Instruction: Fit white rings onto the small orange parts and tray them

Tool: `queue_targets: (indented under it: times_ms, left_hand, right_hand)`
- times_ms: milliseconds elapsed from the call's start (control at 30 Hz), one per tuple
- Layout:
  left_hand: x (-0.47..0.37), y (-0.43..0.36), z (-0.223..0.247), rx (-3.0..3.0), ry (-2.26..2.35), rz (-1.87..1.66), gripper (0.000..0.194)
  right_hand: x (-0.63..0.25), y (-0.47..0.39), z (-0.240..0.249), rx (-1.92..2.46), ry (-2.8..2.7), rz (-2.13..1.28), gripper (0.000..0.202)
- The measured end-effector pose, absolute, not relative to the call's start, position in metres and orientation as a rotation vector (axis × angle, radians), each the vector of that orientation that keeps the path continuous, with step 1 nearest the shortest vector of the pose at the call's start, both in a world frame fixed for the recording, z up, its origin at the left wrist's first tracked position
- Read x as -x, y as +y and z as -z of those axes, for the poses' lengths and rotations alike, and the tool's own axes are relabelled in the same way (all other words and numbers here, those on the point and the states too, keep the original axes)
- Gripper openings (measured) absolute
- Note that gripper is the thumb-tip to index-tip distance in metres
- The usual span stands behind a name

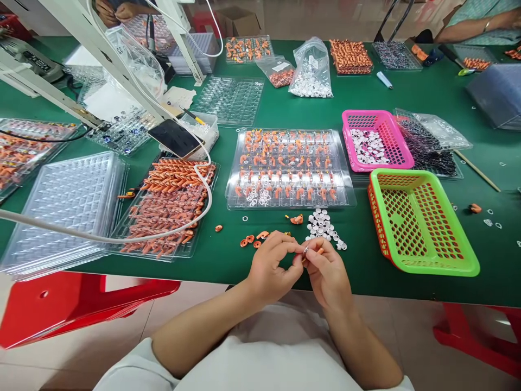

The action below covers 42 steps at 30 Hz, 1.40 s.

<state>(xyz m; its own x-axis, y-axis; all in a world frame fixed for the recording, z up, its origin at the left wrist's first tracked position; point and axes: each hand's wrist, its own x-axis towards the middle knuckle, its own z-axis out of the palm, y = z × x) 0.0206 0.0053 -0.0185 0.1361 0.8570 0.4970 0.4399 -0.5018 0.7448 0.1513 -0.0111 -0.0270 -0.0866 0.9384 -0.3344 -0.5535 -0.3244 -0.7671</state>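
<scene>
At the table's near edge, my left hand and my right hand meet fingertip to fingertip. Pinched in my right hand is a small orange plastic part. My left thumb and forefinger close on a tiny silvery end of it, mostly hidden by the fingers. Just beyond lie a pile of small white caps, a loose orange piece with a yellow tip and several orange rings. A clear tray of orange parts, with white rings at its near left, sits farther back.
Right of me stand a green basket and a pink basket holding white pieces. On the left are a tray of orange parts, stacked clear trays, a phone and a white cable. Other people sit across the table.
</scene>
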Motion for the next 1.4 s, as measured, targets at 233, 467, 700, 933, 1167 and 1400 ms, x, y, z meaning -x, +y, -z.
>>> queue_targets:
  times_ms: [233,467,700,933,1167,1400]
  left_hand:
    - [-0.019,0.006,0.019,-2.007,1.23,-1.32,0.013]
    - [-0.018,0.005,0.017,-1.962,1.245,-1.308,0.011]
    - [-0.019,0.004,0.018,-1.948,1.273,-1.34,0.012]
    - [-0.013,0.007,0.018,-2.143,1.163,-1.312,0.011]
    - [-0.004,0.011,0.014,-2.314,0.973,-1.216,0.015]
    - [-0.005,0.013,0.013,-2.311,0.96,-1.172,0.017]
  right_hand:
    - [-0.152,-0.013,0.029,1.015,-0.562,-1.674,0.013]
    - [-0.147,-0.012,0.029,1.027,-0.524,-1.653,0.016]
    - [-0.143,-0.013,0.029,1.02,-0.518,-1.621,0.015]
    - [-0.15,-0.014,0.025,0.928,-0.482,-1.739,0.014]
    - [-0.157,-0.012,0.025,0.823,-0.425,-1.907,0.014]
    - [-0.158,-0.01,0.03,0.798,-0.359,-2.044,0.015]
